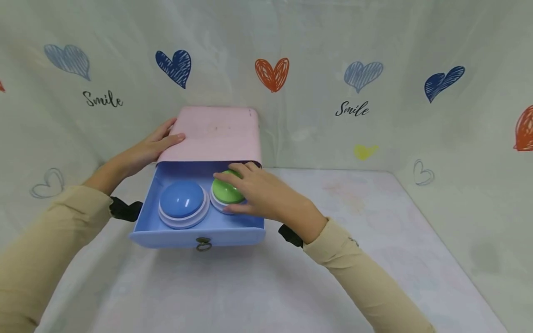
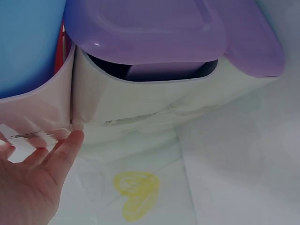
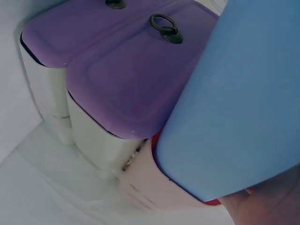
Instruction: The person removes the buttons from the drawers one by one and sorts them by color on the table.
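A pink drawer casing (image 1: 216,134) has its blue drawer (image 1: 166,239) pulled out towards me. Inside the drawer sit a domed blue push button (image 1: 182,200) on a pale base and a smaller green push button (image 1: 226,190). My right hand (image 1: 266,189) grips the green button, fingers over its far side and thumb at the near rim. My left hand (image 1: 145,150) lies against the casing's left side, thumb across its top; in the left wrist view its fingertips touch the pink wall. The right wrist view shows only part of my hand (image 3: 269,201) beside the blue drawer.
Two purple drawers (image 3: 126,70) with ring handles, in white casings (image 3: 98,136), adjoin the pink one in the wrist views. A metal ring handle (image 1: 203,245) hangs on the blue drawer's front. The white tabletop (image 1: 354,222) meets a heart-printed backdrop (image 1: 312,115).
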`<move>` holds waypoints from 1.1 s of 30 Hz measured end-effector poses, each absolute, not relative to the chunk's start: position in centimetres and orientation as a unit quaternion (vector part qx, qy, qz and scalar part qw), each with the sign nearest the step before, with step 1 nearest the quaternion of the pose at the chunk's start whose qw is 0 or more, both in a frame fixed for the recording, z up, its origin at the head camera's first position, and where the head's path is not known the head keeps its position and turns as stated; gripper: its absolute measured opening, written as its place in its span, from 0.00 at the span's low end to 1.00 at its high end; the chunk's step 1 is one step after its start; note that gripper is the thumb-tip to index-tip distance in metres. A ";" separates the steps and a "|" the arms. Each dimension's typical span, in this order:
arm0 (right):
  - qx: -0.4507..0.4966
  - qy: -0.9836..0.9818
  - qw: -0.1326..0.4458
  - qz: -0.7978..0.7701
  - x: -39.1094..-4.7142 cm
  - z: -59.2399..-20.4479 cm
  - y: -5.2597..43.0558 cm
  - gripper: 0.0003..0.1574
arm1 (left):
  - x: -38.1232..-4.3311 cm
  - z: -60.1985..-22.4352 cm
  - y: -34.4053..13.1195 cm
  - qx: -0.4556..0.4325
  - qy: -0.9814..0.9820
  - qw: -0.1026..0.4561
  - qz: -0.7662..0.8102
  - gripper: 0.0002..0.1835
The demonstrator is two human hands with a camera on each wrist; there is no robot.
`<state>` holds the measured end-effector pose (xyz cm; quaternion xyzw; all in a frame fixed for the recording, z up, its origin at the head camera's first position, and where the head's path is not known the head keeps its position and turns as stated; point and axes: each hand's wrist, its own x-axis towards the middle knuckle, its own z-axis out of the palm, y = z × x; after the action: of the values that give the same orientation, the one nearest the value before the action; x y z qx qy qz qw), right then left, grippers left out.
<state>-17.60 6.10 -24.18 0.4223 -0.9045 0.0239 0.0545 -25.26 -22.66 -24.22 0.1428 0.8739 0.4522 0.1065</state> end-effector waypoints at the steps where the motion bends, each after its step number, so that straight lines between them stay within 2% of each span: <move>1: 0.419 -0.906 0.050 0.018 -17.6 -24.2 6.0 0.42 | -25.3 -24.2 -22.7 0.144 0.874 0.106 0.452 0.42; 7: 0.411 -0.911 0.040 0.003 -17.7 -24.2 5.6 0.41 | -25.3 -24.1 -22.7 0.147 0.872 0.109 0.453 0.42; 20: 0.424 -0.904 0.057 0.012 -17.6 -24.4 5.5 0.38 | -25.4 -24.3 -22.8 0.144 0.875 0.108 0.449 0.42; 33: 0.464 -0.874 0.135 0.052 -17.5 -24.3 6.0 0.33 | -25.4 -24.3 -22.8 0.143 0.876 0.107 0.449 0.42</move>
<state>-17.55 6.00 -24.33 0.4641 -0.8739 0.0517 0.1349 -25.43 -22.80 -24.28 0.1429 0.8758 0.4485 0.1071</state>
